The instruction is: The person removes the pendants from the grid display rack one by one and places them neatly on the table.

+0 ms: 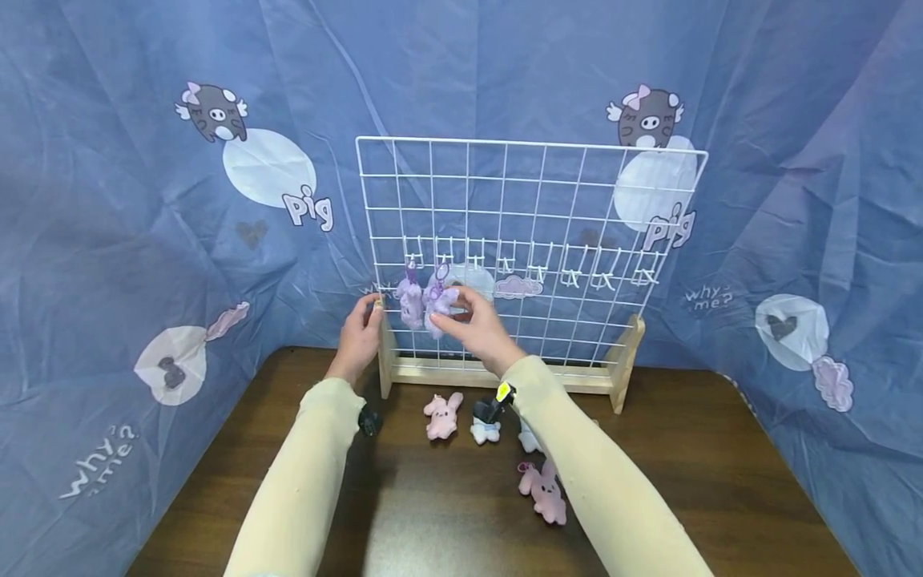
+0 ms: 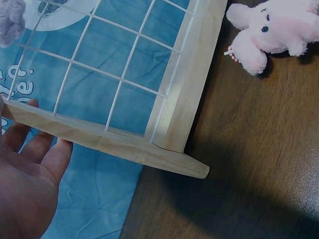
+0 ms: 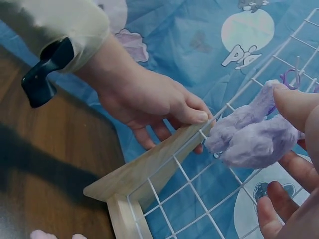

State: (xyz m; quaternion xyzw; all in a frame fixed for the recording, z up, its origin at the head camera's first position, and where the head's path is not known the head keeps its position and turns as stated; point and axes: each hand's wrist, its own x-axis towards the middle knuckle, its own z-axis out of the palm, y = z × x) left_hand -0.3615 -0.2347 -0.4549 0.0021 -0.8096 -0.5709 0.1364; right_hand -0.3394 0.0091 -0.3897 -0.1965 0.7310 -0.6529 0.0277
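Note:
A white wire grid rack [image 1: 534,188] on a wooden stand [image 1: 469,374] carries a row of hooks. My left hand [image 1: 360,330] grips its left side at the top of the wooden upright [image 3: 162,162], thumb in front and fingers behind. One lilac plush keychain [image 1: 410,309] hangs from the leftmost hook. Beside it, my right hand [image 1: 481,327] pinches a second lilac plush keychain [image 3: 259,144] between thumb and fingers. That one's purple ring [image 1: 442,272] is right at the second hook.
On the brown table [image 1: 433,513] before the rack lie a pink plush keychain [image 1: 442,417], two white plush ones [image 1: 485,432], partly covered by the right arm and its wrist gear, and another pink plush [image 1: 546,495] nearer. Blue printed cloth [image 1: 433,72] surrounds the table.

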